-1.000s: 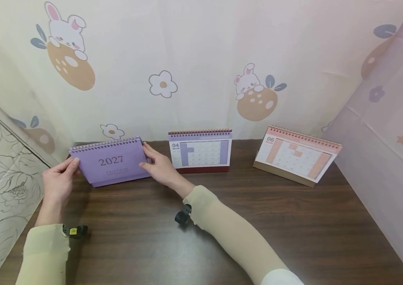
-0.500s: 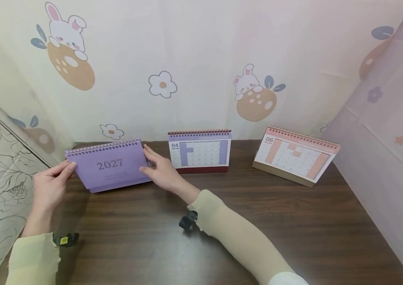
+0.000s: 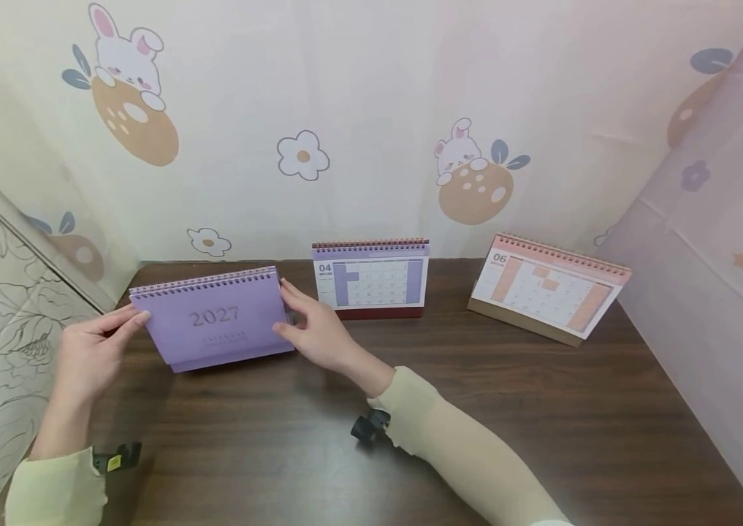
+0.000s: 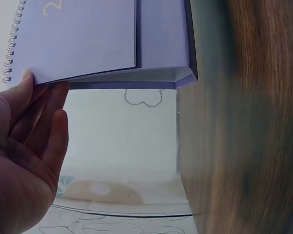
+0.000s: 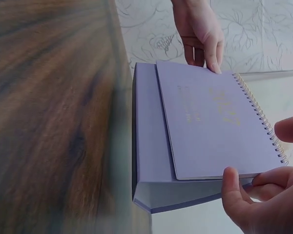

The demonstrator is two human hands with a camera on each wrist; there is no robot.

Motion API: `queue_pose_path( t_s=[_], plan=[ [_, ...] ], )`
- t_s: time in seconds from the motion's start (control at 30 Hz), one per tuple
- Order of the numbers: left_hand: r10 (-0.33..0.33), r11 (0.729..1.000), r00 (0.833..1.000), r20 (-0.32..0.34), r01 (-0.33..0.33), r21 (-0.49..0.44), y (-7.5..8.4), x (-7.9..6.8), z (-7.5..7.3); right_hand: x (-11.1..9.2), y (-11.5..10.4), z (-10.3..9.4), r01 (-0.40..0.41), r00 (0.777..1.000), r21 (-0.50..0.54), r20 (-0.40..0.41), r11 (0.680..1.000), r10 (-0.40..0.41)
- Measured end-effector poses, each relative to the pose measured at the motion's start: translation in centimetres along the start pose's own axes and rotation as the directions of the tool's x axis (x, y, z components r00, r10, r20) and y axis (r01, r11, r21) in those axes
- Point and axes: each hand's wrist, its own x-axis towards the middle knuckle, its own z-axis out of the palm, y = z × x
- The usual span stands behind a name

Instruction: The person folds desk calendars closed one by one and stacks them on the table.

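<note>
A purple desk calendar (image 3: 220, 325) with "2027" on its cover and a spiral binding along the top stands tilted at the left of the table. My left hand (image 3: 91, 351) pinches its left edge near the top, thumb on the cover and fingers behind, as the left wrist view of the hand (image 4: 27, 131) shows. My right hand (image 3: 321, 332) grips the opposite side edge, its thumb on the front of the calendar (image 5: 210, 126). In the right wrist view the open triangular end of the stand faces the right hand (image 5: 268, 200).
A purple-and-white calendar (image 3: 371, 281) showing 04 stands upright at the back middle of the dark wooden table (image 3: 542, 409). Right of it a pink calendar (image 3: 549, 288) showing 06 stands at an angle. A curtain (image 3: 371, 88) with rabbit prints hangs behind the table.
Both hands have brought the purple 2027 calendar toward me and slightly right, away from the back edge. The other two calendars have stayed in place.
</note>
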Motion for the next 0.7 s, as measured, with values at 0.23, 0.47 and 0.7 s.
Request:
queue_pose_path(
  t_s=[0.23,0.47,0.7],
  plan=[
    [0.134,0.991,0.991,-0.005,-0.134,-0.003,1.3,-0.8,0.3,-2.1,-0.2,-0.7,-0.003,1.0,-0.002,-0.01,1.0,0.003],
    [0.229,0.973,0.973,0.016,-0.228,-0.024,2.6,-1.6,1.4,-4.3,-0.4,-1.6,-0.02,0.998,-0.012,-0.061,1.0,0.019],
    [0.282,0.958,0.959,0.033,-0.28,-0.063,3.6,-2.4,2.7,-6.6,-0.3,-2.8,0.0,0.995,-0.05,-0.099,0.999,-0.005]
  ],
)
